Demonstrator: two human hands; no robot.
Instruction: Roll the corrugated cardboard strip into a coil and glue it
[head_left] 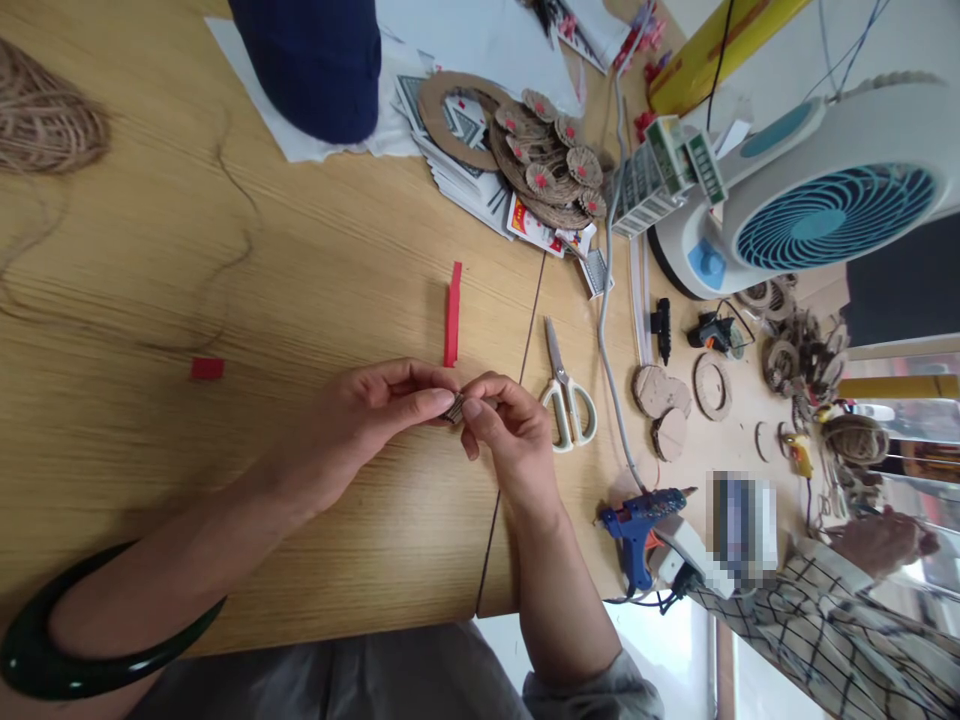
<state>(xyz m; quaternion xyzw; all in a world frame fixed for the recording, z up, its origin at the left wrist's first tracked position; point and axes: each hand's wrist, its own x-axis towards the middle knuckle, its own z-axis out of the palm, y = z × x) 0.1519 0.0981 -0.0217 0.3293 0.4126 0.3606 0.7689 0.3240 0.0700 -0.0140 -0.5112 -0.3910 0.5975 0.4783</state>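
Note:
My left hand [375, 415] and my right hand [510, 430] meet above the wooden table [300, 300]. Both pinch one small brownish piece [454, 408] between thumb and fingertips; it is too small to name for sure. A dark green bangle [90, 650] circles my left forearm. A red paper strip [452, 312] lies just beyond the hands and a small red scrap [207, 368] to the left. White-handled scissors [566, 395] lie right of my right hand.
A blue glue gun [637, 520] stands at the near right by cardboard discs [664, 405]. A cardboard wreath with paper flowers [547, 160] rests on cards at the back. A white-and-teal fan [817, 190] sits far right. Another person's checked sleeve [825, 620] reaches in low right. Twine [41, 120] lies far left.

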